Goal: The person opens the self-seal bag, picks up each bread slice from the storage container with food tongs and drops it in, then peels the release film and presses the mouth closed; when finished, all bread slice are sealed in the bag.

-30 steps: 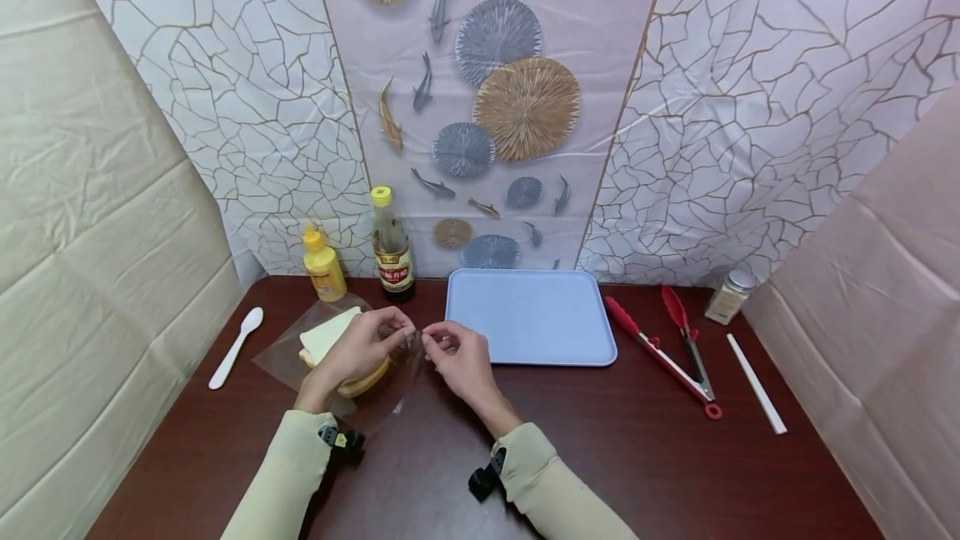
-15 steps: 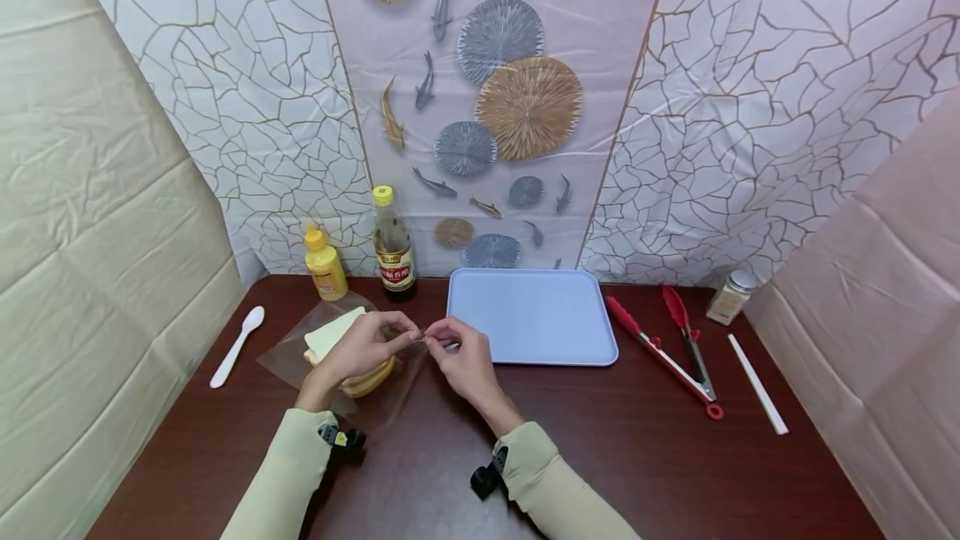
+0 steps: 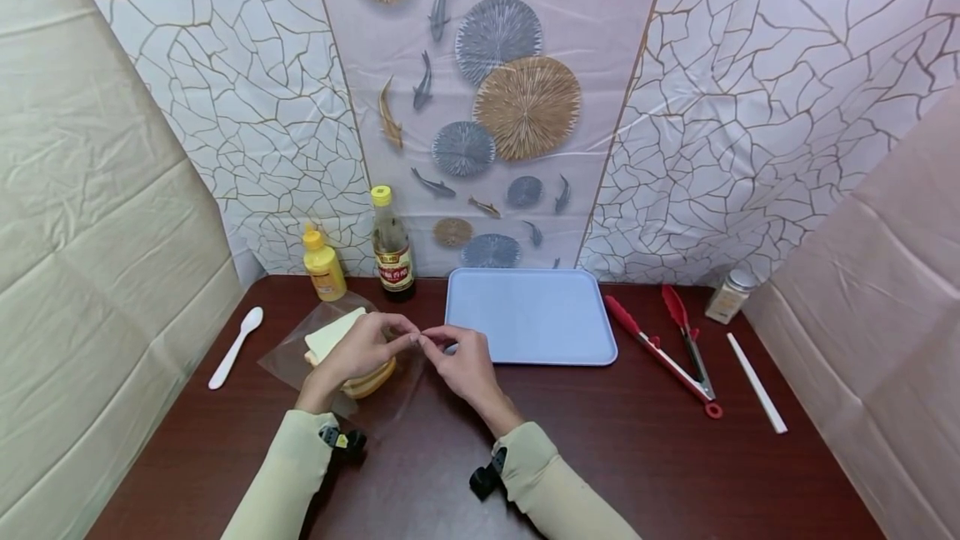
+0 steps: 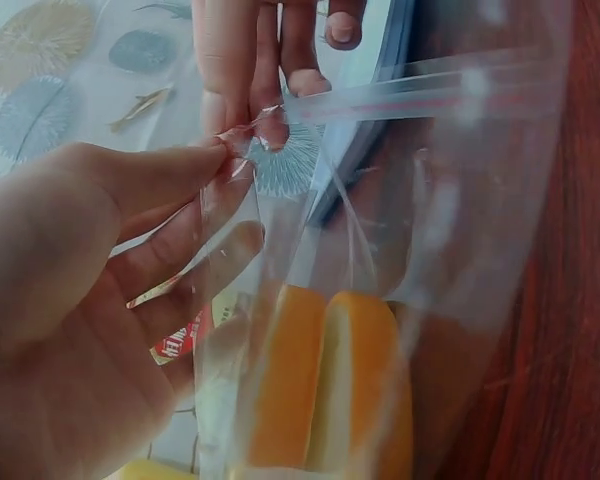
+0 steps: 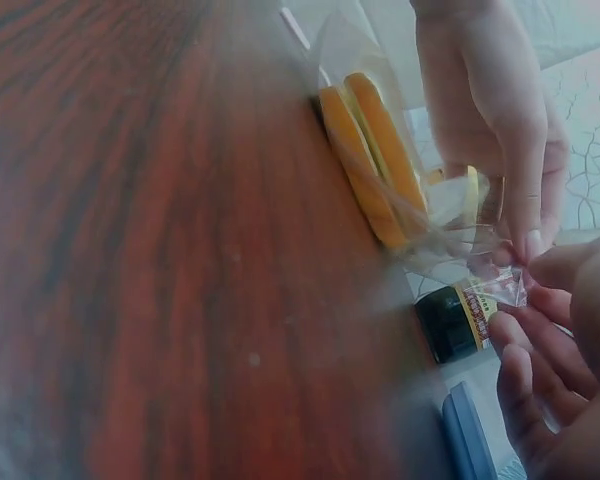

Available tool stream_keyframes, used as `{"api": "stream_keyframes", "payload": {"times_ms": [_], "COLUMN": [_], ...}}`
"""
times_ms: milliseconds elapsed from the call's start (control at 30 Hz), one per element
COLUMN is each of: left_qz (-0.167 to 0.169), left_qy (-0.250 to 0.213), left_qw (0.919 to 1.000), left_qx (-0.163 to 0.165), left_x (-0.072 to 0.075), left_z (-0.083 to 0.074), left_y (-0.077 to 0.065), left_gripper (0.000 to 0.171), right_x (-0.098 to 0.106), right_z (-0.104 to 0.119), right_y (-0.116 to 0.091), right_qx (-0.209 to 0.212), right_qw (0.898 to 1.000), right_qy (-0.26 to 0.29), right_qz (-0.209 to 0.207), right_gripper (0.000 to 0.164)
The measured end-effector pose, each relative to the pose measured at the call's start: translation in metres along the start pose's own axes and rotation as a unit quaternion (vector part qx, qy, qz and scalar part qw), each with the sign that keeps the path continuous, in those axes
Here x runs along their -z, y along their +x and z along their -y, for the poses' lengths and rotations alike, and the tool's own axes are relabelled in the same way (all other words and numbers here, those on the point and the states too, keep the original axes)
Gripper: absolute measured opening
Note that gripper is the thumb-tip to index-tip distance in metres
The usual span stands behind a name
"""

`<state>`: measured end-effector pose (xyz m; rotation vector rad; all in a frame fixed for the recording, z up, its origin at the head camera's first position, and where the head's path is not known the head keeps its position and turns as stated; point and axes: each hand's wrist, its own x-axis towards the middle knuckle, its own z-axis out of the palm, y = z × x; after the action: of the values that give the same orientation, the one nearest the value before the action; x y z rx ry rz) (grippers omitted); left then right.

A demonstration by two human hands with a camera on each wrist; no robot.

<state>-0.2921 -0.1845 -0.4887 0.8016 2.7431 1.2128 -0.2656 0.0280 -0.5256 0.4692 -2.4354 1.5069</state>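
Observation:
A clear zip bag [image 4: 460, 220] holds a sandwich of bread slices [image 3: 330, 335]; their golden crusts [image 4: 365, 370] show through the film in the left wrist view. My left hand [image 3: 365, 348] reaches over the bag and pinches its mouth at the edge between thumb and index finger. Opposite it, my right hand [image 3: 467, 363] pinches the same edge, fingertips close against the left ones. From there the zip strip [image 4: 420, 95], with a pinkish line, runs along the mouth. In the right wrist view a crumpled bag corner [image 5: 510, 285] shows between both hands' fingers.
Behind the bag stand a yellow squeeze bottle [image 3: 325, 267] and a dark sauce bottle [image 3: 393, 252]. A white spoon [image 3: 236, 348] lies left. Rightward are a blue tray [image 3: 532, 319], red-handled tongs [image 3: 667, 365], a seasoning jar [image 3: 730, 297] and a white stick [image 3: 757, 384].
The fingertips of both hands have come together at the bag's edge, where a small gap showed a second ago. The bag and sandwich have shifted slightly to the right.

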Motion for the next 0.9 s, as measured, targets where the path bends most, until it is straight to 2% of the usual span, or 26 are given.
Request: {"api": "stream_keyframes", "payload": {"times_ms": [200, 300, 467, 600, 733, 900], "left_qz": [0.018, 0.019, -0.007, -0.027, -0.023, -0.022], "left_qy": [0.013, 0.015, 0.019, 0.010, 0.007, 0.011], "left_qw": [0.9998, 0.9997, 0.9997, 0.9996, 0.9997, 0.9997], "left_qx": [-0.001, -0.005, -0.011, 0.001, 0.007, 0.002], "left_x": [-0.0024, -0.0035, -0.0030, -0.0018, -0.0016, -0.0023], "left_z": [-0.0014, -0.0007, 0.0021, 0.0059, 0.0067, 0.0056], "left_y": [0.0006, 0.0005, 0.0004, 0.0004, 0.0011, 0.0009], "left_gripper": [0.011, 0.010, 0.010, 0.011, 0.012, 0.011], "right_x": [0.0019, 0.0024, 0.0020, 0.0023, 0.0020, 0.0009], "right_z": [0.0001, 0.0006, -0.0013, -0.0015, -0.0005, 0.0001], "right_y": [-0.0015, -0.0019, -0.0010, -0.0004, 0.0006, 0.0010], "right_qx": [0.022, 0.025, 0.016, 0.006, 0.031, 0.061], "right_qw": [0.997, 0.996, 0.998, 0.999, 0.998, 0.997], "right_qy": [-0.070, -0.083, -0.059, -0.027, -0.001, -0.014], "right_qz": [-0.013, -0.022, -0.032, -0.034, -0.050, -0.044], "right_gripper": [0.005, 0.004, 0.004, 0.006, 0.004, 0.004]}}
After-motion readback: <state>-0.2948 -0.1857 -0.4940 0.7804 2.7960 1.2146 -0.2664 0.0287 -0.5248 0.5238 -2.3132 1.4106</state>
